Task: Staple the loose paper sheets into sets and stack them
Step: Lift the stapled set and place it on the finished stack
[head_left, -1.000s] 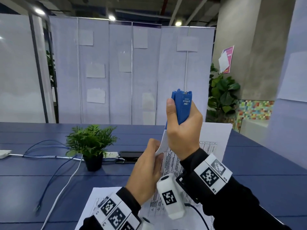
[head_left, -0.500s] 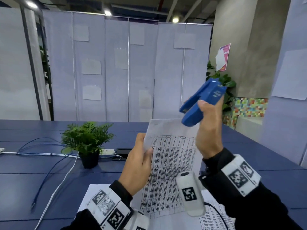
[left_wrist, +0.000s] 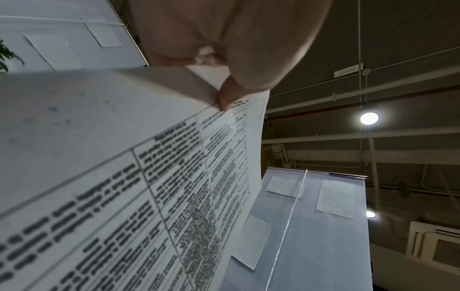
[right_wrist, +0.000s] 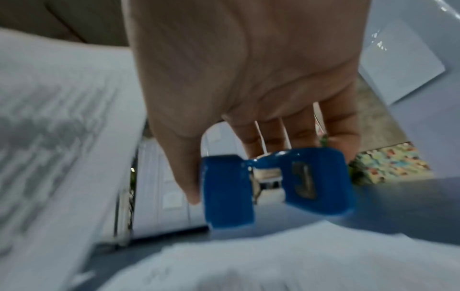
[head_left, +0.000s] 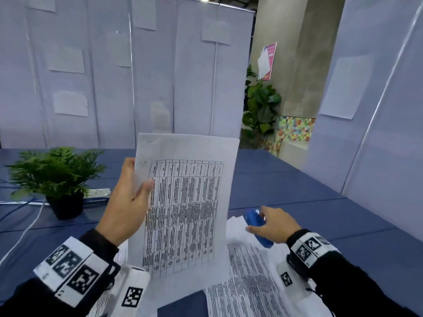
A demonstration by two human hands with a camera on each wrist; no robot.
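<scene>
White partition panels (head_left: 109,72) with blank sheets pinned to them close off the far side of a long blue table (head_left: 297,184), where a small potted fern (head_left: 55,177) stands at about ten o'clock from the person, a power strip (head_left: 98,192) and cables just behind it.

Held up at twelve o'clock, clear of the table, is the paper set (head_left: 185,209), a printed table on its front sheet. The left hand (head_left: 124,202) pinches it along its left edge, thumb on the front and fingers behind; the left wrist view shows more than one sheet under the thumb (left_wrist: 225,100). Whether a staple already sits in the top corner cannot be told; a faint mark there is too small to read.

At about two o'clock the right hand (head_left: 273,226) has the blue stapler (head_left: 257,227) down low over the loose printed sheets (head_left: 249,280) spread on the table. In the right wrist view the thumb and fingers (right_wrist: 271,135) bracket the stapler (right_wrist: 276,183), its jaw end pointing away, but the blur leaves it unclear whether the fingers grip it or have just let go.

My reading: one set is at or just past the stapling stage and has yet to be laid on a stack. No tidy stack of finished sets shows, and several loose sheets lie at five and seven o'clock, so most of the job looks to be ahead.
</scene>
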